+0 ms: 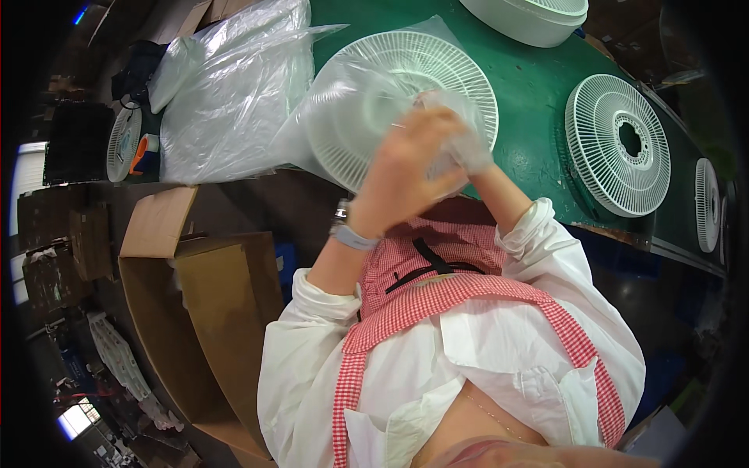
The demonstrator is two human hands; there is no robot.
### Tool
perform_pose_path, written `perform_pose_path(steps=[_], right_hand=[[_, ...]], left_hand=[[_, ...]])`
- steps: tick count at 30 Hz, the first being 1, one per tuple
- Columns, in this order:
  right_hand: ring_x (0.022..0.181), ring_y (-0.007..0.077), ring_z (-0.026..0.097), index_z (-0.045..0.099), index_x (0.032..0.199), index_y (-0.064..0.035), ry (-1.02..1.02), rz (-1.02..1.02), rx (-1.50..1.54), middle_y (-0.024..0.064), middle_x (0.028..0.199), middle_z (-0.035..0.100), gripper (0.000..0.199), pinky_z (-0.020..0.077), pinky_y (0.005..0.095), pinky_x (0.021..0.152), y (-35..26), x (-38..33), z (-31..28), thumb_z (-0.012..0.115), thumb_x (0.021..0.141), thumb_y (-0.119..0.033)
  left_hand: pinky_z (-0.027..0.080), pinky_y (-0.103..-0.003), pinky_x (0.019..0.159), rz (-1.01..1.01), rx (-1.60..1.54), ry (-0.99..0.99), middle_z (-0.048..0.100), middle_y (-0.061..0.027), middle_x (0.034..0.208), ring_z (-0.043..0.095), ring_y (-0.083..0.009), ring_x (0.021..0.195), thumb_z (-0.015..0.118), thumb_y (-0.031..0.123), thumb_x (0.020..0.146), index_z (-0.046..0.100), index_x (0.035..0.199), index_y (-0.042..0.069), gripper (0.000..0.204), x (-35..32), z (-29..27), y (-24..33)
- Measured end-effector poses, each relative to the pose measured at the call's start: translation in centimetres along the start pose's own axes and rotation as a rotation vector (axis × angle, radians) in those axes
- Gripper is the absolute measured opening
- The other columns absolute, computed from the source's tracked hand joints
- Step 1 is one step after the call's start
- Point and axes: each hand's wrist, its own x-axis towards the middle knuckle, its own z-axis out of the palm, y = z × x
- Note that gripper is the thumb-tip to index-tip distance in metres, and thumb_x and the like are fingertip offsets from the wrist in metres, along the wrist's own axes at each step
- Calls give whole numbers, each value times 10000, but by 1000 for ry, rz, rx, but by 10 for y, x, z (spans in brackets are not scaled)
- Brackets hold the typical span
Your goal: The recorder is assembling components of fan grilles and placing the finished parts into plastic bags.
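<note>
Had white fan grille (449, 66) on green table (534, 101), clear plastic (324, 109) over its left side | held left hand (409, 160) and plastic-covered right hand (462, 144) close together over grille's right side, seemingly to control loose plastic | for blur, could not tell pinching from spread

Green table (534, 117) lies open between the bag-draped grille (437, 62) and right grille (601, 148); a white drum (527, 23) apparently bars the far end.
</note>
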Motion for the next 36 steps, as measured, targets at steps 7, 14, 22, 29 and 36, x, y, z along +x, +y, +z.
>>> perform_pose_path(steps=[7, 14, 22, 29, 36], right_hand=[[901, 298, 640, 636, 1087, -74, 148, -69, -182, 152, 989, 660, 337, 511, 366, 803, 50, 55, 6, 693, 783, -207], [941, 349, 658, 593, 1161, -90, 105, -32, -11, 175, 992, 689, 358, 501, 427, 873, 32, 51, -6, 609, 829, -224], [863, 306, 669, 714, 762, -70, -489, -432, -1027, 114, 818, 700, 421, 309, 578, 1114, 41, 48, 1, 410, 934, -306], [855, 328, 657, 663, 653, -28, -233, -390, -942, 163, 772, 672, 553, 420, 513, 1002, 8, 60, 13, 459, 920, -467], [921, 412, 628, 709, 850, 51, -601, 154, -615, 254, 902, 670, 809, 476, 453, 847, 11, 68, 24, 380, 929, -684]], left_hand=[[403, -483, 971, -323, 274, -49, 655, -194, 1115, 588, -356, 1111, 703, 343, 829, 573, 1226, -14, 549, -6, 54, -85], [450, -425, 821, -531, 837, -13, 715, -98, 970, 677, -260, 909, 540, 228, 886, 710, 996, 157, 214, 17, 78, -117], [444, -440, 915, -210, 555, -62, 628, -163, 1177, 586, -307, 1108, 784, 222, 694, 691, 1034, 47, 393, -16, 9, -57], [258, -537, 1112, -542, 566, 11, 318, -221, 1453, 333, -406, 1325, 855, 329, 661, 311, 1499, 107, 1023, -131, 14, 0], [327, -550, 1081, -1383, -1484, 578, 473, -111, 1374, 422, -310, 1283, 741, 251, 853, 433, 1399, 140, 637, -135, 80, -28]])
